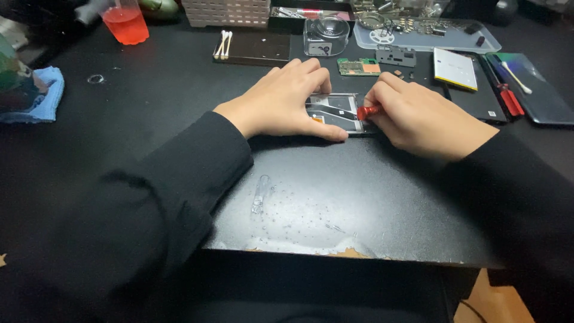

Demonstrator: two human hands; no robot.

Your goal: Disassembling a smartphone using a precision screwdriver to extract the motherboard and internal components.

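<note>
Opened phone chassis (338, 112) lies flat on the black surface (359, 197), mid-frame, between both hands. Back is off; metal frame, shields and a dark flex strip are exposed.

Handling, my read: light, thin, stiff as a slab but fragile inside. Flex ribbons and connectors will tear or pop under side load, and the frame will skate on the smooth mat if not pinned. Best hold is by the outer frame edges, pressing down flat; keep pads off the exposed board and flex.

Left hand (287, 101): palm down over the left part of the chassis, fingers (311, 75) curled over its far edge, thumb along the near edge. It's pinning, not lifting; the chassis sits under and between thumb and fingers, touching both.

Right hand (418, 116): closed in a pinch on a small red-handled tool (366, 111). The tool points left, its tip over the right-hand interior of the chassis. I cannot tell whether the tip touches a part or what kind of tip it is; the knuckles hide it. The heel of the hand rests on the surface just beside the chassis' right edge.

Around it:
- green circuit board (357, 66) just beyond the chassis, apart from it
- clear dome-shaped container (326, 34) behind that
- cotton swabs (223, 44) on a dark tray, far left
- grey parts tray (430, 40) with small hardware, far right
- white-and-yellow battery pack (454, 69), right
- cup of red liquid (125, 24), far left corner, well apart
- blue cloth (42, 96), left edge
</note>
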